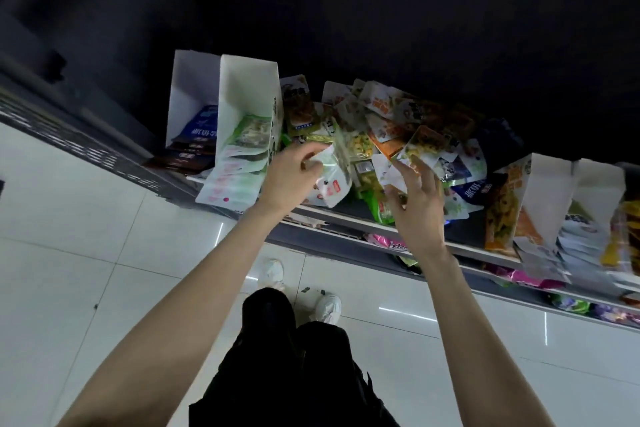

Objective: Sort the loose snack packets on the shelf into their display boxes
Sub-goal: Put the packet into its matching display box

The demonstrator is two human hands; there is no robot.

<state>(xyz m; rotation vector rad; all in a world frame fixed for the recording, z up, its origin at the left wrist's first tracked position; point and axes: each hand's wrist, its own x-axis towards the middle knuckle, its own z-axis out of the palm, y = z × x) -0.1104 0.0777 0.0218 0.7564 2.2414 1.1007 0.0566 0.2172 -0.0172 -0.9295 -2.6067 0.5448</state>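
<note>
You are looking down at a glossy white tiled floor (86,253) with thin grout lines, filling the lower left and bottom of the frame and catching small glints of light. A grey metal shelf edge (346,229) runs diagonally from the left towards the lower right. Above it, the whole upper part of the frame is dark and dim.

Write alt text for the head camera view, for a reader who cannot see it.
A person's left hand pinches a pale green-and-white snack packet over a heap of loose, colourful packets on a grey shop shelf, while the right hand hovers open beside it. White cardboard display boxes stand at the left.
</note>
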